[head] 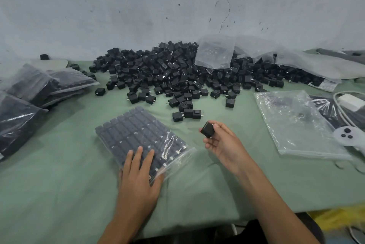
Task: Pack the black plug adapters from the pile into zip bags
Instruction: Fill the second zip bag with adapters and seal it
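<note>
Left hand [138,172] flat on the nearly full zip bag [142,141], right hand [221,143] pinching one adapter [207,129], which next needs sliding into the bag's mouth.

One adapter [206,129] held, one bag [138,131] filling, one pile [177,71] beyond counting, at least three packed bags [29,85], one white controller [345,137].

The pile of adapters [177,73] lay at the rear of the table [59,184]. A filled zip bag [134,131] lay before it, with packed bags [29,95] to its left and empty bags [292,121] to its right.
</note>
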Demonstrator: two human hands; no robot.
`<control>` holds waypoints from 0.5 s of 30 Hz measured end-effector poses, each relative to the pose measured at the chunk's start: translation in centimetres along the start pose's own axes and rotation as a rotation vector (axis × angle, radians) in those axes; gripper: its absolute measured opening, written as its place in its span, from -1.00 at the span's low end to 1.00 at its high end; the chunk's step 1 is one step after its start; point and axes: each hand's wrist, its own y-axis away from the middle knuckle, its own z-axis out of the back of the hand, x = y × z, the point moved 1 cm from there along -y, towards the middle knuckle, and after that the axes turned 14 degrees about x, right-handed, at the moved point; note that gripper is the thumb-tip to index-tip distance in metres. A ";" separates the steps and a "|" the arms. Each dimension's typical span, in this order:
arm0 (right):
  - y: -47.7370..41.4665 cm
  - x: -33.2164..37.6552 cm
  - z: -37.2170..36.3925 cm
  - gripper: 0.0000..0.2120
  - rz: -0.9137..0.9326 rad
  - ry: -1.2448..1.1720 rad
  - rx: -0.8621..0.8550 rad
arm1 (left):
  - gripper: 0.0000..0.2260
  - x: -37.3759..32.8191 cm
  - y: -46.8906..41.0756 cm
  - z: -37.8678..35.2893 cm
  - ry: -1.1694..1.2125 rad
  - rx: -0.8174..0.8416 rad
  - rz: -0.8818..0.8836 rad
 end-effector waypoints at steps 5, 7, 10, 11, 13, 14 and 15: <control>0.9 0.0 -0.6 -0.73 -0.001 -0.037 0.030 | -0.35 0.1 0.1 -0.2 0.010 0.001 0.008; 1.1 0.0 -0.6 -0.73 -0.002 -0.031 0.045 | -0.36 0.1 0.1 -0.2 0.008 -0.005 0.011; 1.3 0.0 -0.8 -0.73 -0.011 -0.021 0.063 | -0.36 0.2 0.1 -0.2 0.009 -0.012 0.016; 1.4 -0.1 -0.8 -0.72 -0.013 -0.017 0.066 | -0.37 0.2 0.1 -0.2 0.006 -0.013 0.018; 1.4 -0.2 -0.8 -0.72 -0.021 -0.021 0.062 | -0.38 0.3 0.2 -0.3 -0.007 -0.012 0.022; 1.5 -0.2 -0.7 -0.72 -0.029 -0.032 0.052 | -0.39 0.3 0.1 -0.3 -0.013 -0.012 0.024; 1.5 -0.3 -0.7 -0.73 -0.040 -0.050 0.036 | -0.39 0.3 0.2 -0.3 -0.015 -0.016 0.024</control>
